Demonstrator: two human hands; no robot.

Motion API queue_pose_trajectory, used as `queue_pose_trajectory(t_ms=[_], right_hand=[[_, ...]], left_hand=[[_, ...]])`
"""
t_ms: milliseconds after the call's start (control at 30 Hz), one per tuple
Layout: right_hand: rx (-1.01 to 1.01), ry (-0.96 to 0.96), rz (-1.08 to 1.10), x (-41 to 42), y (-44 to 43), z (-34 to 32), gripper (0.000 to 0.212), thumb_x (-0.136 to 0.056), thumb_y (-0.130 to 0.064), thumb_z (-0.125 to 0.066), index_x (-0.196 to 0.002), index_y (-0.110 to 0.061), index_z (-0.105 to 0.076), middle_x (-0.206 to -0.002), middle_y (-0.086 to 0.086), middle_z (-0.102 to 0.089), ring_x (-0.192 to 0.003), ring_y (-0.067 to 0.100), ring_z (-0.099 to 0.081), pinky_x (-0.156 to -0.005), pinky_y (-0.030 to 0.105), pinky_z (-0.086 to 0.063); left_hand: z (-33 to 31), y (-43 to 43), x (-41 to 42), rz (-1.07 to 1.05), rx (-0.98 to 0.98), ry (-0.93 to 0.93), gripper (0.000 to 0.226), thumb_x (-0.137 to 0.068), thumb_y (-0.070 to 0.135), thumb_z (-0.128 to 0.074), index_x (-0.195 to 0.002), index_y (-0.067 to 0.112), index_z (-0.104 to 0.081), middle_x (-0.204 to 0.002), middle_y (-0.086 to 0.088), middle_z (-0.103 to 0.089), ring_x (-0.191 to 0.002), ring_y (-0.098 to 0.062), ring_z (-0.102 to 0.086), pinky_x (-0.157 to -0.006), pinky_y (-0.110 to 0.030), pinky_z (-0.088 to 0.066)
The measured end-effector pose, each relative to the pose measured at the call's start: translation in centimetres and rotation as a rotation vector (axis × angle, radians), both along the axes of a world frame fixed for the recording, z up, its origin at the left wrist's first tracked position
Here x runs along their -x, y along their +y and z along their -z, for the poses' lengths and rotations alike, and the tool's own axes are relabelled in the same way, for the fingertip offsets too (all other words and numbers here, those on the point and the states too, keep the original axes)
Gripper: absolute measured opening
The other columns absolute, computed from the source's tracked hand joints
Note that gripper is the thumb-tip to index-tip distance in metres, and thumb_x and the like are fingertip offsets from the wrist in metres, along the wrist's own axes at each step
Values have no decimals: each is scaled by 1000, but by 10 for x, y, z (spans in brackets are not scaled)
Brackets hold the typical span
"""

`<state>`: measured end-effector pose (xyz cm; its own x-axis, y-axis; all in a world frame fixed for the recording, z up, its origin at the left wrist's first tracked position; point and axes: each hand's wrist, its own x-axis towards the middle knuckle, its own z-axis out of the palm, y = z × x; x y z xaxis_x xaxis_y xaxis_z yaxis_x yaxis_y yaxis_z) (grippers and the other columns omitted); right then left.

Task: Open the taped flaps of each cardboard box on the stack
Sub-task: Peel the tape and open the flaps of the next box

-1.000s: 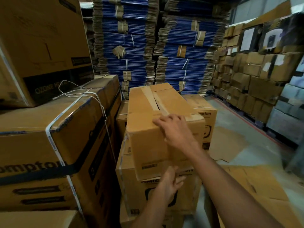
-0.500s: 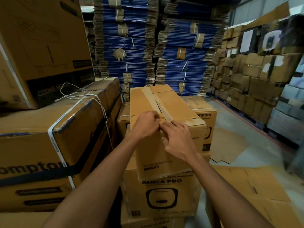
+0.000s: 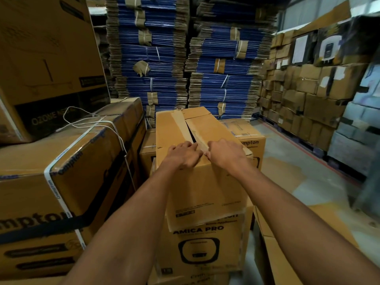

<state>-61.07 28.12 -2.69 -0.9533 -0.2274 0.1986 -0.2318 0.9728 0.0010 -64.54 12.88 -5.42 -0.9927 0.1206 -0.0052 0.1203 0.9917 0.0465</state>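
— So, where is the box being worked on?

— Right in the middle; the top box sits a little askew on the AMICA PRO box, at the head of the stack; a big strapped carton stands just beside it on the left.

— And the hands?

— Both are at the near end of the lid, almost touching; the left hand has its fingers curled onto the left flap right at the seam, gripping its edge; the right hand is bent over the other side, fingertips pinching the near end of the tape.

— Is the seam open?

— Partly; a dark gap shows between the flaps just beyond the knuckles; further back the pale strip lies flat along the join.

— Behind it?

— Bundles of flattened blue cartons, stacked high; loose cardboard sheets lie on the floor to the right.
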Motion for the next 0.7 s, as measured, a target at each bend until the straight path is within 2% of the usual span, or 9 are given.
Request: queue_pose_trajectory(t_ms=[133,200,267,367,433,567,700], right_hand=[[-64,25,-16,0,-9,-1,29,-104,-16,-46,-131,-16,-57,-116,9,-62,-107,34,-62,-86,52,-55],[-89,37,-26,1,-8,-2,31,-104,-13,-44,-133,-15,-56,-117,9,-63,-108,34,-63,-85,51,-55],[-100,-7,-34,1,-6,-4,32,-106,-21,-41,-136,-16,-52,-122,11,-61,-111,36,-60,-88,53,-53],[-23,-115,-15,-1,-7,-6,42,-107,-44,-38,-140,-19,-48,-129,13,-58,-117,38,-56,-91,54,-49],[11,-146,7,1,-11,-9,44,-106,-46,-44,-142,-20,-47,-132,13,-56,-121,39,-54,-94,58,-48],[13,-161,37,7,-16,-16,39,-105,-33,-52,-142,-20,-48,-137,14,-51,-128,42,-49,-100,66,-44],[-27,-114,66,7,-23,-17,39,-102,-15,-53,-140,-21,-50,-134,11,-53,-125,42,-51,-96,70,-45]], left_hand=[[1,0,-3,-14,-22,63,48,-103,47,-26,-144,27,-42,-154,-10,-38,-139,-31,-37,-111,-53,-28],[2,-1,-4,-11,-15,61,49,-104,48,-24,-145,27,-41,-155,-10,-37,-140,-31,-36,-112,-53,-28],[1,-1,-4,-9,2,47,51,-106,44,-24,-152,26,-36,-159,-8,-33,-143,-32,-34,-114,-53,-26],[-1,-2,-3,1,17,23,54,-106,38,-30,-159,26,-28,-162,-6,-28,-146,-32,-30,-117,-55,-24],[0,-3,-1,-3,-8,7,57,-104,36,-32,-160,28,-26,-164,-5,-26,-147,-30,-29,-117,-54,-23],[3,-6,2,-1,-44,-7,58,-101,38,-29,-157,26,-31,-165,0,-28,-147,-23,-30,-115,-54,-25],[3,-8,-1,-7,-46,-12,64,-97,44,-23,-158,26,-30,-166,0,-27,-147,-23,-30,-115,-54,-26]])
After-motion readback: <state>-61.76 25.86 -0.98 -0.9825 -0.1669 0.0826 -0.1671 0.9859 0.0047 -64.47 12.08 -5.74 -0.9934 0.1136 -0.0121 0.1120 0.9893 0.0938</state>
